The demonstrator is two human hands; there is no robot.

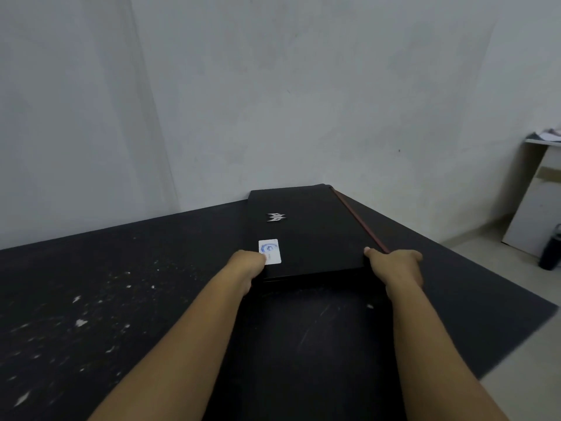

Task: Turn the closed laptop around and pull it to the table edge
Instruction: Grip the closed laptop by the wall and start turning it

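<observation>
A closed black laptop (306,235) lies on the dark table (121,299), far from me, its back end against the wall corner. Its lid carries a silver logo and a white sticker near the front left corner; a red strip runs along its right side. My left hand (247,267) grips the near left corner, thumb beside the sticker. My right hand (394,267) holds the near right corner, thumb on the lid and fingers around the edge. Both arms are stretched forward.
The table is black with white flecks on its left part; its right edge (501,344) runs diagonally above a pale floor. A white cabinet (534,202) and a dark bottle (551,253) stand at the right. Grey walls close the back.
</observation>
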